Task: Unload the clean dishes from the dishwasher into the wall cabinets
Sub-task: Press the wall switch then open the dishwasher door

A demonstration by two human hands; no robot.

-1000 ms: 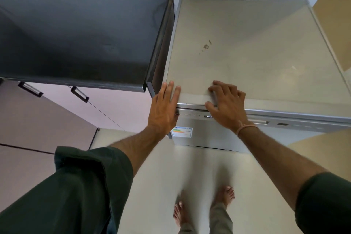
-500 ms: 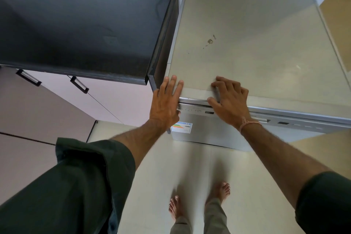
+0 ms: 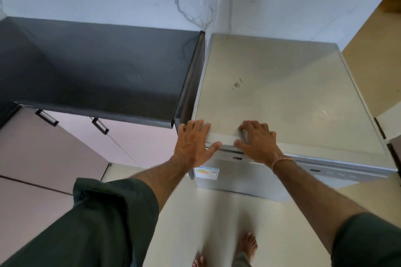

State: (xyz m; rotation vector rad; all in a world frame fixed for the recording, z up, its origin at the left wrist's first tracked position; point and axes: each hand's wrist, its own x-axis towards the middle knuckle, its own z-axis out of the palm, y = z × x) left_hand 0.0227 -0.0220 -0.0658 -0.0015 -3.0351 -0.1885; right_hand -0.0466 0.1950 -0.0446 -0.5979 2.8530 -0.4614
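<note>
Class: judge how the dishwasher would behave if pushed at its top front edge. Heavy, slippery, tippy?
Probably heavy: the dishwasher is a big, boxy cabinet. Its smooth top likely offers little grip; the right hand grips its lip. Standing broad on the floor, it seems unlikely to tip.

No word, brand or number can be read. The only label is a small sticker (image 3: 207,173) high on the front of the dishwasher (image 3: 271,93). It is white-edged, with coloured bars running from green to red, probably an energy-rating chart, and its print is too blurred to make out. The control strip (image 3: 231,156) above it bears small dark marks, likewise illegible.
</note>
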